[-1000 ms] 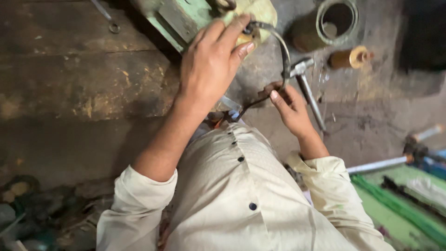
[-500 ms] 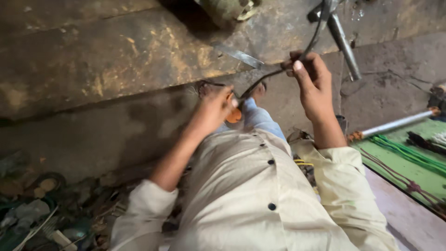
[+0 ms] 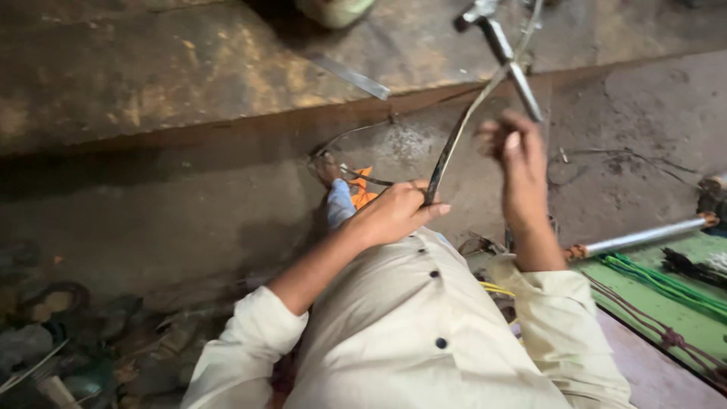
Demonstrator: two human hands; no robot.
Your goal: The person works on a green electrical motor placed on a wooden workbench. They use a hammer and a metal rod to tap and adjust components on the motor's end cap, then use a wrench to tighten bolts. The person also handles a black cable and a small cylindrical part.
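Left hand (image 3: 397, 212) has its fingers clamped around the lower end of a dark cable (image 3: 454, 144), which rises from the grip, above the person's lap, toward a metal tool (image 3: 503, 53) lying on the worn worktop (image 3: 151, 68). Right hand (image 3: 519, 155) is raised just beside the cable, blurred; whether its fingers are closed cannot be told. Judged step: drawing the cable taut for handling; the next move calls for a firm second grip higher up the cable, clear of the tool.
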